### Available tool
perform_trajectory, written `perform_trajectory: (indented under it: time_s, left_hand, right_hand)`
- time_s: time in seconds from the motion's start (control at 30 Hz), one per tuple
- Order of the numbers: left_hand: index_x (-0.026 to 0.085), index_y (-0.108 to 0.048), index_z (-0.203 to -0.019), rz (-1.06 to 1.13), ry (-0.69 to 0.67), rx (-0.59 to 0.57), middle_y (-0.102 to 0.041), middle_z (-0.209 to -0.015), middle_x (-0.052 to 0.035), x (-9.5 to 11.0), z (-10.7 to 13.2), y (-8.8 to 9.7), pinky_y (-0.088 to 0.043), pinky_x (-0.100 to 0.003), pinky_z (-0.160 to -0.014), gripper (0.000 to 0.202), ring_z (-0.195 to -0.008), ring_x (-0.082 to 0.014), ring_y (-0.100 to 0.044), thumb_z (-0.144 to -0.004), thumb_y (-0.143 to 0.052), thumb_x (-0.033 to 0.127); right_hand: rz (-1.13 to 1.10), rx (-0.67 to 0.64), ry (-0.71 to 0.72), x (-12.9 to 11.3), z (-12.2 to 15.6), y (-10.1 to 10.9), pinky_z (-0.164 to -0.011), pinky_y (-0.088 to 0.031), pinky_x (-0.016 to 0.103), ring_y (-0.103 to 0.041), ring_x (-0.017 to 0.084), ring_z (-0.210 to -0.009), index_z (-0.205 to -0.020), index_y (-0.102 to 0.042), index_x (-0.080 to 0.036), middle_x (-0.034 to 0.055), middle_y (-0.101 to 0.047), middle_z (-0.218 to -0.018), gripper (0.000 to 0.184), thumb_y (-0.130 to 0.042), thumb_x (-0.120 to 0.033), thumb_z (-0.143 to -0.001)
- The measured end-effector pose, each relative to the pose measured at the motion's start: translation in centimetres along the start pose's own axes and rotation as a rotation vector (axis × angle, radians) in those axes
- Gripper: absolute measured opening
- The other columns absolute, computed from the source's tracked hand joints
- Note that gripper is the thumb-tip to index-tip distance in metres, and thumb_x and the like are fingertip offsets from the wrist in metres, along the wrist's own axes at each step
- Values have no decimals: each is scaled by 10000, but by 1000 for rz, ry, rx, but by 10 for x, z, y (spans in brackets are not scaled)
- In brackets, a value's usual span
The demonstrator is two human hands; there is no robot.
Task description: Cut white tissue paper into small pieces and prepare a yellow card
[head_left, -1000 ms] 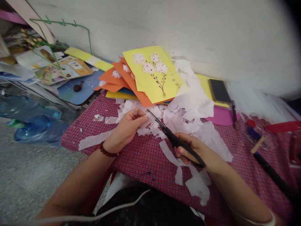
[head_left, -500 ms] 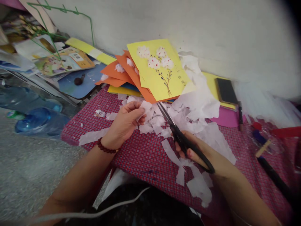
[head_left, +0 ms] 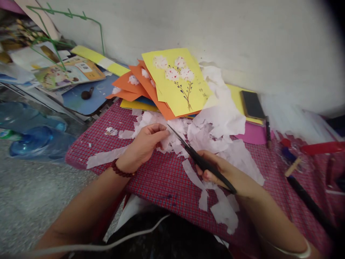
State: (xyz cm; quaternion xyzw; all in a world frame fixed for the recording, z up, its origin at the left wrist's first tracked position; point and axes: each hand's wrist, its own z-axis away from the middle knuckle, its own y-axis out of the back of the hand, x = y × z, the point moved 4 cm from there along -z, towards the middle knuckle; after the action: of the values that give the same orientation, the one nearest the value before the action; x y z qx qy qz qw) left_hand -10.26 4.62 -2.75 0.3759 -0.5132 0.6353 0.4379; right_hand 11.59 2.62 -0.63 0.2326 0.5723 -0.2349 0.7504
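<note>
Closed in a pinch, my left hand holds a small piece of white paper, mostly hidden by the fingers and hard to tell from the scraps behind. My right hand grips black-handled scissors, their blades pointing up and left with the tips close to my left fingertips. The blades look nearly closed. Under and behind both hands lie many torn white paper scraps. Just beyond them rests a yellow sheet bearing a drawn stem and white paper blossoms, on top of orange sheets with similar blossoms.
A red checked cloth covers the table. At right are a black phone, a black pen and a long black object. Beside the table's left edge stand large blue water bottles and a blue stool with a book.
The scissors have closed further, and their tips have come nearer my left fingers. My left hand has turned slightly, so less of its paper shows. The whole view has shifted a little.
</note>
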Motion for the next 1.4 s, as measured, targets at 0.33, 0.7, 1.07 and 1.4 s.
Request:
perform_trajectory:
  time_s: [0.33,0.7,1.07,1.4]
  left_hand:
    - [192,-528,-650,140,-59,48,-555,-561,51,11,3,1,-448,-204,-480,145,-527,-95,-572,-603,-663,165]
    - [149,-574,-617,224,-57,-288,-715,-928,-40,15,7,-12,-525,-246,-587,123,-611,-106,-636,-603,-692,180]
    - [180,-557,-631,160,-114,-57,-588,-583,34,10,-1,-1,-470,-242,-563,128,-541,-101,-581,-621,-685,184]
    - [185,-615,-670,-278,-262,167,-529,-687,27,19,6,5,-343,-225,-536,80,-598,-87,-432,-710,-683,197]
  right_hand:
    - [-11,98,-19,10,9,13,-540,-362,261,-483,116,-623,-1006,-535,-178,8,-530,-778,495,-577,-656,-887]
    - [-372,-182,77,28,7,0,-494,-359,236,-473,106,-587,-1210,-571,-181,32,-563,-841,569,-579,-652,-890]
    - [-542,-136,63,42,10,10,-499,-366,234,-486,107,-577,-1246,-598,-222,31,-584,-848,545,-584,-633,-888]
    - [80,39,-19,1,17,13,-530,-368,256,-452,125,-632,-951,-567,-187,11,-518,-783,456,-600,-636,-879]
